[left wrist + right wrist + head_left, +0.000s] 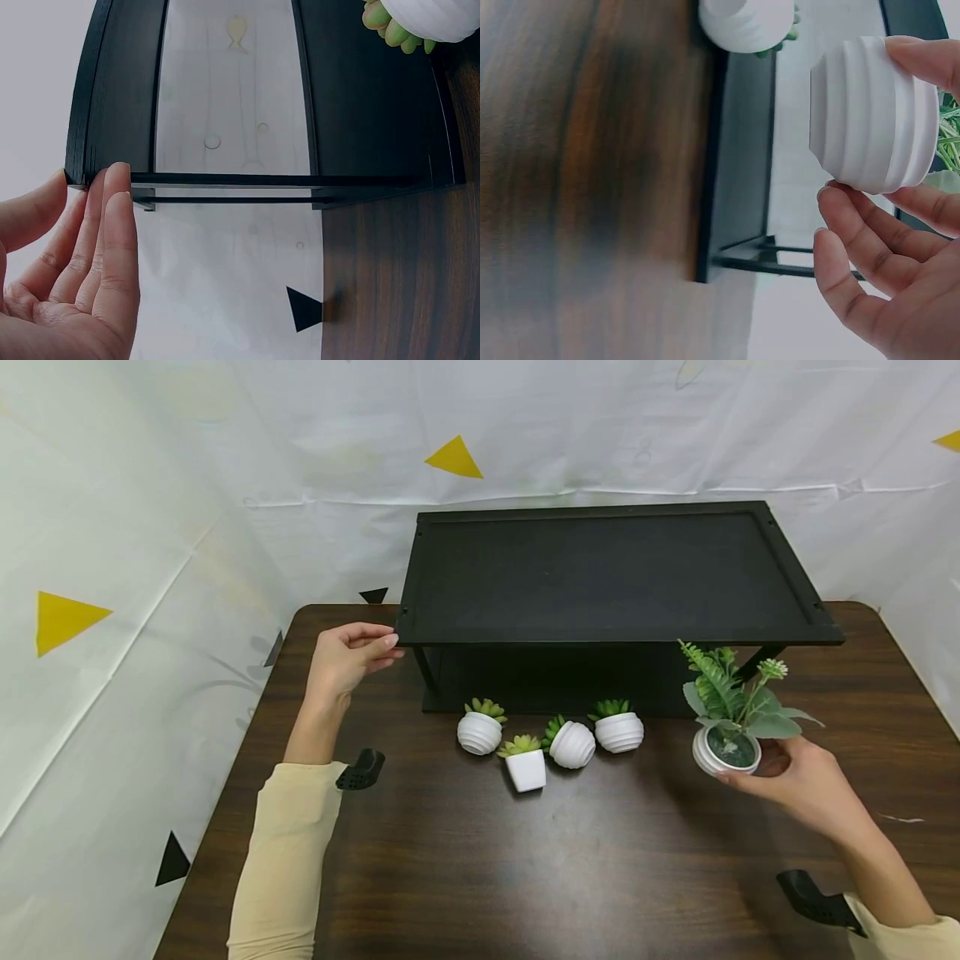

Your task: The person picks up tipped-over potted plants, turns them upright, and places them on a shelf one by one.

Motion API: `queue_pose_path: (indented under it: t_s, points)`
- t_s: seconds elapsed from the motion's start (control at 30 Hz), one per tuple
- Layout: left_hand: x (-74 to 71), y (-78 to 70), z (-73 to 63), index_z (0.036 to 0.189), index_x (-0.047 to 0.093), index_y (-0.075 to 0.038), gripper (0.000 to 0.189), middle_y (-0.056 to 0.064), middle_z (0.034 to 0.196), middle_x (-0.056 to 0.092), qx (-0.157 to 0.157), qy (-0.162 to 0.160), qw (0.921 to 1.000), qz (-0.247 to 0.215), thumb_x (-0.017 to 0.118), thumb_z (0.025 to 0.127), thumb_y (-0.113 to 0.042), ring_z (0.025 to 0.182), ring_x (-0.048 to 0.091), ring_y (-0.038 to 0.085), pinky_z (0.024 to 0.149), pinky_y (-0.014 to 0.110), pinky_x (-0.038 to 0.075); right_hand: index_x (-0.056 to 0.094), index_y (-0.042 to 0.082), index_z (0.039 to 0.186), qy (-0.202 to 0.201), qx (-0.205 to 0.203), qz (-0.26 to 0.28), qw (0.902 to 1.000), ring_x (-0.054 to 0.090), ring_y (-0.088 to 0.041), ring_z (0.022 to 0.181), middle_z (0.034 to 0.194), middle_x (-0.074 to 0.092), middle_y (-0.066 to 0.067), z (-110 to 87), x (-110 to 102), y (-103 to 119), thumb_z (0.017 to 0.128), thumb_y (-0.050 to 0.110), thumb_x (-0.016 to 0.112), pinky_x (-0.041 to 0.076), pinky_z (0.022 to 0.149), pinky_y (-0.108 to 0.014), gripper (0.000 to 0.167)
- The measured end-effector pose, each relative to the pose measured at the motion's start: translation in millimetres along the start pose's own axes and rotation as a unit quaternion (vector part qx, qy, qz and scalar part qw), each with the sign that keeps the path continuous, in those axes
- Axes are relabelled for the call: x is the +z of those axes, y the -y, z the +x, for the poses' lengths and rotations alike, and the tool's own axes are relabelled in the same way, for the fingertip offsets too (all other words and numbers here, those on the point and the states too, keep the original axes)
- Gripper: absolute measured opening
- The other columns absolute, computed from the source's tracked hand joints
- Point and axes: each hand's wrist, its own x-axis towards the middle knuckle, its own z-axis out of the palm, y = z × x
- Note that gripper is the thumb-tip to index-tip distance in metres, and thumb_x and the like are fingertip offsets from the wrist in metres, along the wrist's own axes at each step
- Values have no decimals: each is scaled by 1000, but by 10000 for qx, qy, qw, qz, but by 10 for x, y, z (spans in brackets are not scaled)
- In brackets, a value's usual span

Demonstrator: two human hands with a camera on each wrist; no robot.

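Observation:
At the front left corner of a black two-tier shelf (600,577), my left hand (348,656) pinches the edge of the upper board between thumb and fingers. In the left wrist view the thumb lies on the top edge and the fingers (120,240) beneath it. My right hand (798,781) holds a white ribbed pot (874,116) with a leafy artificial plant (738,702), raised above the table in front of the shelf's right end. Thumb and fingers grip the pot from opposite sides.
Several small white succulent pots stand before the shelf: a round one (480,732), a square one (527,770), a tilted one (572,744) and another round one (619,732). Beneath is a dark wooden table (540,877). White sheeting (337,435) hangs behind and at the sides.

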Motion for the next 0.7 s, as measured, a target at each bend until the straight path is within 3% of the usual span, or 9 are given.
queue_pose_path:
  t_s: [0.33,0.6,0.7]
  points:
    - [6,-2,13,108,60,8,31,7,86,65,-39,6,10000,-8,66,84,-10,71,66,11,79,33,53,55,-6,104,177,128,-250,9994,51,5,63,81,63,-9,23,-119,121,69,28,80,44,54,-22,54]
    - [5,-4,10,108,60,8,30,6,85,65,-71,-30,10000,15,66,84,-10,73,67,13,77,29,54,55,-5,104,167,-38,-286,9994,52,5,62,81,63,-9,47,-224,249,68,27,81,44,53,-20,55]
    - [30,-117,-306,107,60,8,30,6,84,65,-273,-421,9983,282,66,84,-11,73,67,14,76,28,54,55,-5,104,413,-455,38,9981,52,4,61,80,62,-10,134,-252,141,66,25,82,44,51,-20,55]
